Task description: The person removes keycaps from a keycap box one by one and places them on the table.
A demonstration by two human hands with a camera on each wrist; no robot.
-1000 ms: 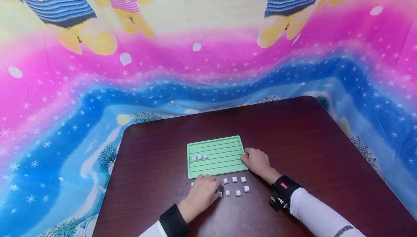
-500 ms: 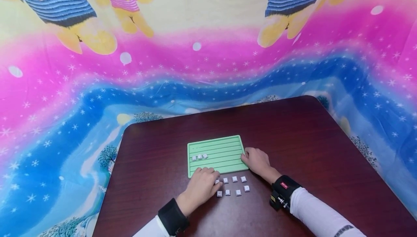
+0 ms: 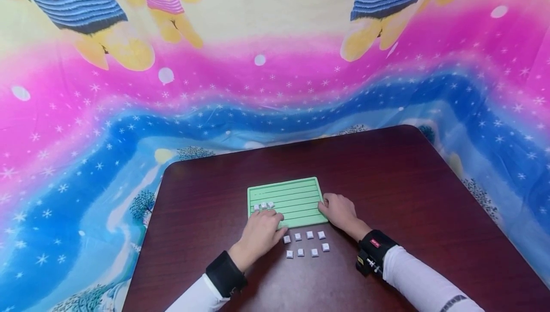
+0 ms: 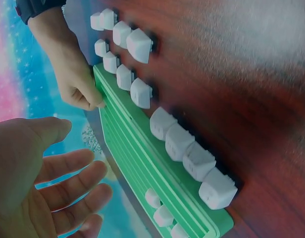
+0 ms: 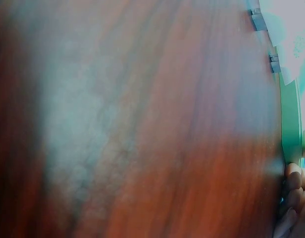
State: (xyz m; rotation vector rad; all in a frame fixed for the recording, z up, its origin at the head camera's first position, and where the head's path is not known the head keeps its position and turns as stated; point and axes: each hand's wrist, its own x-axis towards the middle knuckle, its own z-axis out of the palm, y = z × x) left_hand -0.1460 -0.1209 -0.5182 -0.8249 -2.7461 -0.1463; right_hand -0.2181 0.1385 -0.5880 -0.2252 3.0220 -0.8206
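A green grooved tray lies on the table, with three white keycaps sitting in one groove at its left. My right hand grips the tray's right edge, thumb over the rim and fingers curled at its side. Over the tray's near left part is my left hand; the left wrist view shows its fingers spread and loosely bent, holding nothing. Loose keycaps stand in two rows in front of the tray. Several more keycaps along its near edge are hidden by the left hand in the head view.
The dark reddish-brown table extends beyond the tray on all sides. A printed cloth hangs behind the table's far edge. Black bands are strapped on both wrists.
My left hand has moved forward from over the loose keycaps to the near left part of the tray, uncovering keycaps to its right. The right hand and tray stay put.
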